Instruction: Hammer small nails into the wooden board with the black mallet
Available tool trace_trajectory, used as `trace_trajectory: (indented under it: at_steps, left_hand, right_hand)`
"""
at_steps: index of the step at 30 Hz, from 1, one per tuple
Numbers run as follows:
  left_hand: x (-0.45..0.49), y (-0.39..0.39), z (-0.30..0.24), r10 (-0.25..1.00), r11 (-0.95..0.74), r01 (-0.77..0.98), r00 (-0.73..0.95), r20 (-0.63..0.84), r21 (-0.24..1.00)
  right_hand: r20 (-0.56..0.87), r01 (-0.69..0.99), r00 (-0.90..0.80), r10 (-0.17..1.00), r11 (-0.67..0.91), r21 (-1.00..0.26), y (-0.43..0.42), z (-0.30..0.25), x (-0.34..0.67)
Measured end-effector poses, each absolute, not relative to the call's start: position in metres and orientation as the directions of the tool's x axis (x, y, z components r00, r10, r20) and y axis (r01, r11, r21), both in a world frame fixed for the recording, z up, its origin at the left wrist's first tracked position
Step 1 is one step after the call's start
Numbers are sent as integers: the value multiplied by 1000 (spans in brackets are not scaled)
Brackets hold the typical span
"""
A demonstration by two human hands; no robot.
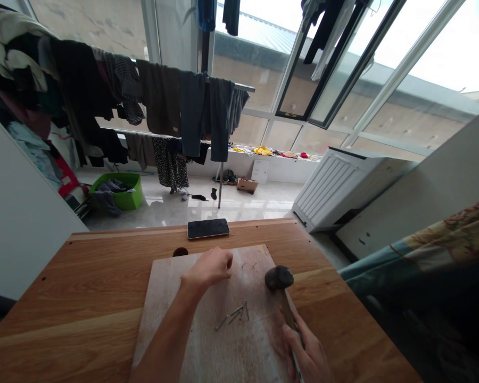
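Note:
A pale wooden board point(207, 340) lies on the wooden table. My right hand point(309, 348) is wrapped round the handle of a hammer point(279, 277), whose dark, blocky head is over the board's right edge. Near the board's far side, my left hand point(213, 266) is closed in a pinch; whatever its fingers may hold is hidden or too small to name. Several loose nails point(235, 313) lie in a small heap between the hands. To the right of my left hand, two small nails point(254, 264) seem to stand up from the board.
A phone point(208, 229) lies near the far edge of the table point(83, 298). A dark round object point(180, 251) shows behind the board. Beyond are a laundry rack with hanging clothes point(159, 98), a green tub point(130, 198) and a white cabinet point(331, 186). A curtain point(431, 250) hangs at right.

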State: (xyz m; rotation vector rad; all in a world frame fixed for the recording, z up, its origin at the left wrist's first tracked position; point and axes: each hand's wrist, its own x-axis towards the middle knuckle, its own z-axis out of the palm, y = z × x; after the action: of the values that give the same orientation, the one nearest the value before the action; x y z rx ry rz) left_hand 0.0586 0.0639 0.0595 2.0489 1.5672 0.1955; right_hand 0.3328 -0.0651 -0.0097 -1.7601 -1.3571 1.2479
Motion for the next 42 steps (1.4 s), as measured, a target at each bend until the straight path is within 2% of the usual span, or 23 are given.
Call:
trace_trajectory:
  at_steps: [15, 42]
  left_hand:
    - [72, 65, 58, 945, -232, 867, 308, -108, 441]
    - [57, 71, 42, 916, -273, 761, 392, -82, 588]
  right_hand:
    - [-347, 389, 50, 936, -339, -857, -65, -10, 332]
    - [-339, 437, 31, 940, -318, -841, -63, -6, 334]
